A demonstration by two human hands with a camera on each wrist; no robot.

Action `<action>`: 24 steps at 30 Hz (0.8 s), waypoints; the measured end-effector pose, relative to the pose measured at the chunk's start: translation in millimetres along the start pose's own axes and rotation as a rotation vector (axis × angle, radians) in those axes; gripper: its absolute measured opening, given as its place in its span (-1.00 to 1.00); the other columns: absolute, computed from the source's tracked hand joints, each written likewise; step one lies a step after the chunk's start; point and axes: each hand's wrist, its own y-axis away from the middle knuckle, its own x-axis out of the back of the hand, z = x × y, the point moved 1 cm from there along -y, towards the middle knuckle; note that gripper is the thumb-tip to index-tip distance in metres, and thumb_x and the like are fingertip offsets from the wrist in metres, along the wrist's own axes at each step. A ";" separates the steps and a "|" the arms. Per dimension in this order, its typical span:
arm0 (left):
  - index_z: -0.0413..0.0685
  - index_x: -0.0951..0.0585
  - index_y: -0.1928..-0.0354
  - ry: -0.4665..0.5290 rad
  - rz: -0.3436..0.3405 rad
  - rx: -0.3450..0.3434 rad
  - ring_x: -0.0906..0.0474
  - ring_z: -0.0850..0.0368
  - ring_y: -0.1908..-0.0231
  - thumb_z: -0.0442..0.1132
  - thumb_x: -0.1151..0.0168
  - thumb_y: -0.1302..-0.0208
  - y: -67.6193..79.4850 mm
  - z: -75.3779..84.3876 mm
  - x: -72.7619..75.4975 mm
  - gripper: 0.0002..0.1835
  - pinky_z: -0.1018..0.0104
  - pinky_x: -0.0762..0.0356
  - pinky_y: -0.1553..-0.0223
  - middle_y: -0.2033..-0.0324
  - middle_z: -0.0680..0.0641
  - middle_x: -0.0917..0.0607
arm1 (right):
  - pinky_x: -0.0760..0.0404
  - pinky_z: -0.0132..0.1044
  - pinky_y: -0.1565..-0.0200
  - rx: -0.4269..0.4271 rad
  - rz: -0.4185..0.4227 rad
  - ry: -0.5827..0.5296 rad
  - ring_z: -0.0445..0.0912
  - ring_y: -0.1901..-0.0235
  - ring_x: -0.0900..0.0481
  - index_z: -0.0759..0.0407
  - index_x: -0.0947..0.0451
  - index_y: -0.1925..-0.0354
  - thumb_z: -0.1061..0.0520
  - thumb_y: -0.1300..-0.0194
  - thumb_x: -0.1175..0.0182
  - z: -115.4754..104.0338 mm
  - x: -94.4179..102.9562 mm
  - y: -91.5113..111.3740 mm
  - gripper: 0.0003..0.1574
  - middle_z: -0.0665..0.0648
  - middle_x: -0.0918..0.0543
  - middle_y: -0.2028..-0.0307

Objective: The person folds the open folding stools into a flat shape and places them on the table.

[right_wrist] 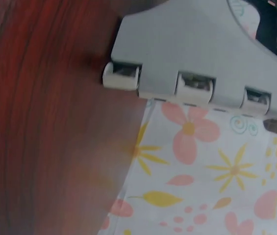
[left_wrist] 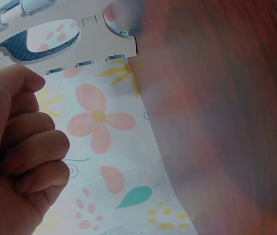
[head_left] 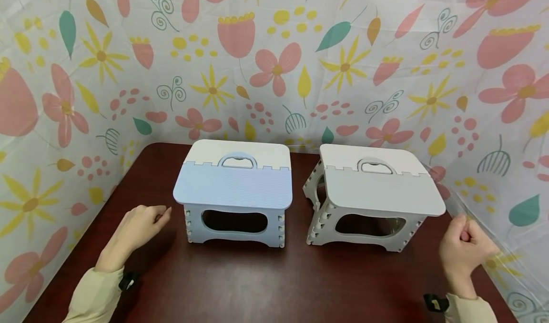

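Floral cloth [head_left: 274, 70] hangs behind + at sides of dark red-brown tbl [head_left: 240, 280]. Grey stool [head_left: 381, 189], unfolded, stands at an angle, R of ctr. Blue stool [head_left: 233, 189], also unfolded, stands just L of it w/ a gap btwn. L hand [head_left: 139, 227] is beside blue stool, apart, fingers curled in; R hand [head_left: 465, 244] nr grey stool, fingers balled tight. Small blk device [head_left: 436, 303] at R wrist.

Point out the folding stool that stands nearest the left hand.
The blue-and-white stool, on the left in the head view: it stands just beside the left hand, whereas the grey-and-white stool is farther off, toward the right hand.
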 end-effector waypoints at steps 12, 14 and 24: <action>0.11 -0.28 0.77 0.014 -0.041 0.026 0.03 0.36 0.76 -0.17 -0.07 -0.28 6.1 3.9 -1.1 -0.56 0.46 0.02 0.71 0.81 0.19 -0.06 | 0.23 -0.52 0.58 0.150 -0.093 -0.103 -0.45 0.71 0.11 0.25 0.06 0.92 0.32 -0.08 -0.07 -34.0 -3.4 23.5 -0.36 -0.05 0.02 0.87; 0.12 -0.27 0.78 0.024 -0.045 0.027 0.03 0.37 0.76 -0.17 -0.08 -0.27 7.3 4.7 -2.2 -0.56 0.46 0.02 0.70 0.81 0.19 -0.06 | 0.24 -0.52 0.57 0.201 -0.116 -0.112 -0.46 0.71 0.14 0.25 0.06 0.92 0.30 -0.08 -0.07 -40.1 -5.2 28.1 -0.36 -0.04 0.02 0.87; 0.11 -0.26 0.77 0.112 -0.095 0.063 0.05 0.40 0.76 -0.13 -0.08 -0.30 12.1 8.3 -4.2 -0.55 0.48 0.01 0.71 0.80 0.20 -0.06 | 0.25 -0.53 0.56 0.391 -0.178 -0.213 -0.42 0.72 0.15 0.17 0.06 0.92 0.29 -0.05 -0.07 -52.5 -15.5 45.5 -0.38 -0.05 0.02 0.85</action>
